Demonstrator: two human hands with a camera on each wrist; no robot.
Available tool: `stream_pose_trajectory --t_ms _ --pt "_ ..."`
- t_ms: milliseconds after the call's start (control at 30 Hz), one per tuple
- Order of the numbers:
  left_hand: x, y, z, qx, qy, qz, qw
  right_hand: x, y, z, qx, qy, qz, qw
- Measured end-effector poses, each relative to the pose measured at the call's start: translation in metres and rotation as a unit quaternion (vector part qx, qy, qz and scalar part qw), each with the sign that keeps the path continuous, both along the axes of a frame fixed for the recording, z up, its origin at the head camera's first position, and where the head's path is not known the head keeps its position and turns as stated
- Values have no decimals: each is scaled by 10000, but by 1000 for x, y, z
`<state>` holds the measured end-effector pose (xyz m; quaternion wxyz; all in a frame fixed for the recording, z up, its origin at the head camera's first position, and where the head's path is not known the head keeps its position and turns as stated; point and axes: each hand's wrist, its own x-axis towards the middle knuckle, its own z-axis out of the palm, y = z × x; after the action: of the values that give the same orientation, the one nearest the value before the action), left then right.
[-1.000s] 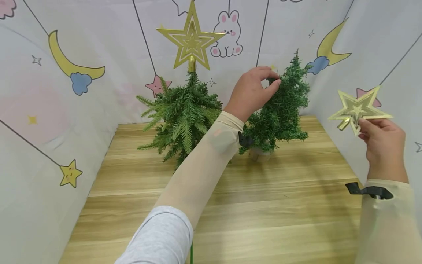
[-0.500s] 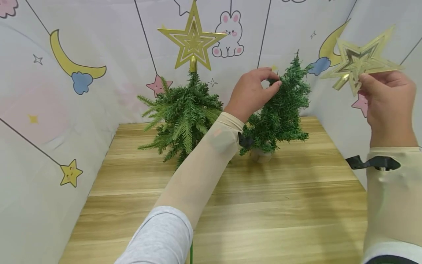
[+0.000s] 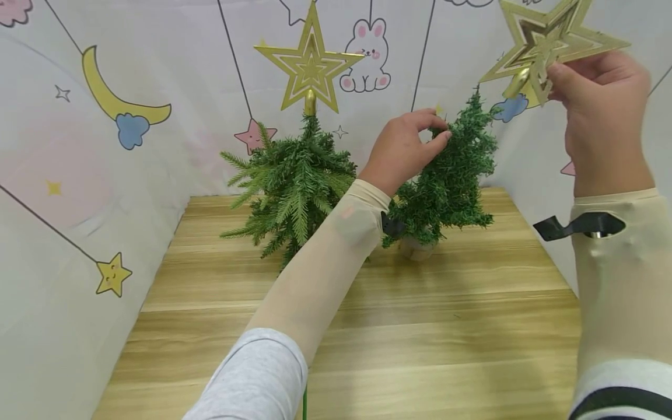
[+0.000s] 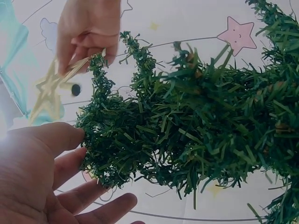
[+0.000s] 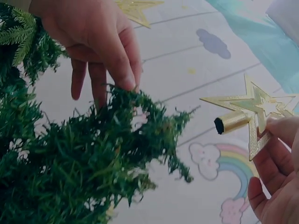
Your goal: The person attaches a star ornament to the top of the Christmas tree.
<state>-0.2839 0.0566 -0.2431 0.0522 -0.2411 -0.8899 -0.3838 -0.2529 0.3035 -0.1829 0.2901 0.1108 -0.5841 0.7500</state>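
A small dark green tree (image 3: 454, 175) stands on the wooden table (image 3: 367, 326). My left hand (image 3: 440, 129) pinches a sprig near its top between thumb and fingers. In the left wrist view the thumb of that hand (image 4: 42, 172) touches the foliage of the tree (image 4: 187, 130). My right hand (image 3: 598, 99) holds a gold star topper (image 3: 546, 38) up high, just right of and above the tree's tip. In the right wrist view the star (image 5: 252, 112) has its tube end turned toward the tree (image 5: 84, 163), a short gap away, with the left hand (image 5: 98, 42) above the foliage.
A lighter green tree (image 3: 294, 186) stands at the back left of the table, with a gold star (image 3: 310, 58) on its top. Printed fabric walls (image 3: 79, 175) with moons, stars and a rabbit close in the left, back and right sides.
My right hand has lifted the gold star from low at the right up and leftward to near the small tree's tip. The left hand has stayed on the tree.
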Motion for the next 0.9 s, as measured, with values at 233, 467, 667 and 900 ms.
stream_pose_trajectory --t_ms 233,467,667,900 --pt "0 0 -1 55 53 -55 10000 -5 -22 16 492 302 63 9983" --pt "1 2 -2 5 72 -85 9999 -12 -35 22 746 448 269 9958" --pt "0 2 -2 -16 104 -95 9999 -15 -37 25 688 75 358 9970" --pt "-1 1 -1 6 122 -65 9999 -21 -33 22 836 -298 301 9956"
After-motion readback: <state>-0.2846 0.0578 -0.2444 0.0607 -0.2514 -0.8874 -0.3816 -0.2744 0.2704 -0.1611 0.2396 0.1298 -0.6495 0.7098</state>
